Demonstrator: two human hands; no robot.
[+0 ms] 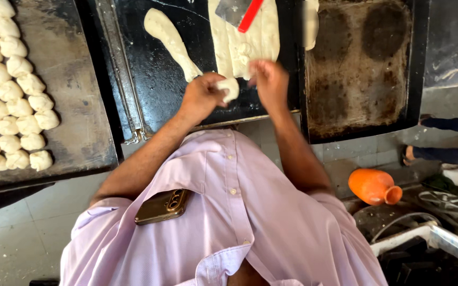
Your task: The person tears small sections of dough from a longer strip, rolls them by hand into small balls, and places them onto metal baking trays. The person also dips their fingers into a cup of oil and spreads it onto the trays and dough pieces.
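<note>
Surface: dark, floury surface (155,79) over a tiled floor.
Shirt pocket: a phone (163,206) sits well short of both hands.
Left hand (202,96): fingers closed on a small dough lump (229,88).
Right hand (270,80): curled, pinching the same lump from its other side.
Beyond the hands: rolled dough strips (245,37) and a red-handled scraper (242,11).
Far left of the left hand: tray of dough balls (70,106).
</note>
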